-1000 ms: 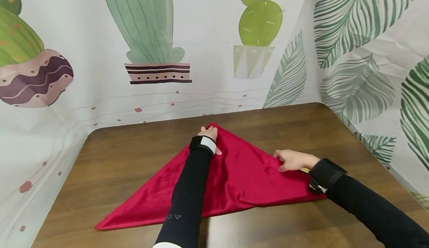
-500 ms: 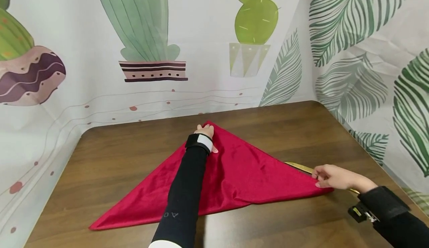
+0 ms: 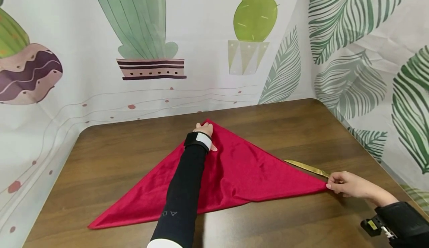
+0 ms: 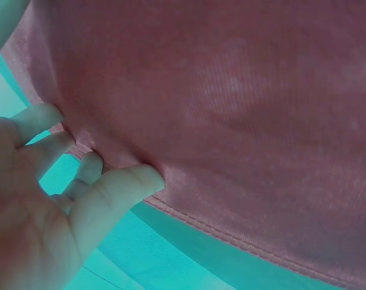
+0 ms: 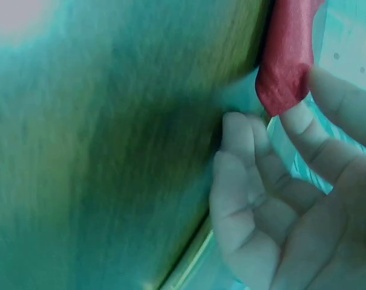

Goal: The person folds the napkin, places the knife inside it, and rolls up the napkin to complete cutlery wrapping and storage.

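Note:
A red cloth [image 3: 254,169], folded to a triangle, lies on the brown table with its peak at the back. Near that peak rests my left hand [image 3: 204,130], its thumb spread out to the side. In the left wrist view, the thumb and fingertips press on the cloth beside its stitched hem. My right hand [image 3: 350,184] pinches the cloth's right corner between thumb and index finger, the other fingers curled in the right wrist view. Just behind the cloth's right edge lies a slim gold piece [image 3: 306,167] that looks like a table knife; my right hand hides part of it.
The brown wooden table [image 3: 127,143] has rounded back corners. A white backdrop [image 3: 204,24] printed with cacti and leaves rises behind it and along its right side. The cloth's left corner [image 3: 97,222] lies flat near the table's left front.
My right hand has slid right along the cloth's edge to its right corner, now pinched. More of the gold piece shows. My left hand stays near the peak.

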Action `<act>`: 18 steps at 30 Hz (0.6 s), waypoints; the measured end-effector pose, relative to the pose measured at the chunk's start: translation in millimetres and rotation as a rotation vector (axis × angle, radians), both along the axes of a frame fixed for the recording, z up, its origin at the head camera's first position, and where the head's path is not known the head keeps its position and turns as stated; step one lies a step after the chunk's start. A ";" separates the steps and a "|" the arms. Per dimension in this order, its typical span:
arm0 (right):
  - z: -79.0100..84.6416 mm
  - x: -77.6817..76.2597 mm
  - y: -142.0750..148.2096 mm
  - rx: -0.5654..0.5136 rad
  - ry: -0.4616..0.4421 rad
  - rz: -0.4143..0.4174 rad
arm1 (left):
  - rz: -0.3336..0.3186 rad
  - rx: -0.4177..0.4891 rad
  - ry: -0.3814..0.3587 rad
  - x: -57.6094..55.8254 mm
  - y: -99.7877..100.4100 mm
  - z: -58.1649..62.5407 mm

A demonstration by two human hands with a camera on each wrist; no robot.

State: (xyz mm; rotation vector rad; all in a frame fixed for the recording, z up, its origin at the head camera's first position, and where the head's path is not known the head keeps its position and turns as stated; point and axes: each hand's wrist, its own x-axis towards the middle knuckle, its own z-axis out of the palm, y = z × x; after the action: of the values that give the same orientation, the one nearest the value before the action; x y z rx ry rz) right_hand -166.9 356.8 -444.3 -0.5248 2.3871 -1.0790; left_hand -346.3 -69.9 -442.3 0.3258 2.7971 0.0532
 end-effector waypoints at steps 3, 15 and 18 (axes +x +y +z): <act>2.2 1.0 -1.0 -0.026 -0.173 -0.101 | 0.005 0.019 0.006 -0.7 -0.8 -2.1; 6.9 0.1 -5.1 -0.087 -0.215 -0.236 | -0.015 0.034 -0.022 -1.2 -1.2 1.5; 9.0 -0.5 -4.9 -0.035 -0.167 -0.270 | -0.004 0.045 -0.032 4.2 -0.9 11.5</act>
State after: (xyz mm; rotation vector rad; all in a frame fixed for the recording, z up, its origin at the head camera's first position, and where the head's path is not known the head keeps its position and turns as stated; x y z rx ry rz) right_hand -167.4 351.8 -435.3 -0.1186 2.3392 -1.2280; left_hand -342.2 -70.7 -430.8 0.3391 2.7668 0.1200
